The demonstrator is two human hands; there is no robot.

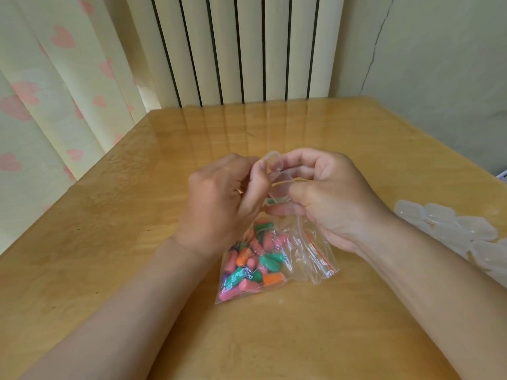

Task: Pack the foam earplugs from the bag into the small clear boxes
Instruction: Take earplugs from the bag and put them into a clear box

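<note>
A clear zip bag (304,259) of pink, green and orange foam earplugs (252,266) lies on the wooden table (109,242) just below my hands. Both hands are raised above it around one small clear box (275,178) whose lid stands open. My left hand (222,204) pinches the box's lid side with its fingertips. My right hand (329,198) curls round the box from the right. A green earplug (271,201) shows at the bottom of the box between my fingers.
A pile of several small clear boxes (461,231) sits at the table's right edge. A radiator (241,50) stands behind the table's far edge, a heart-patterned curtain (55,91) hangs at the left, and a wall runs along the right.
</note>
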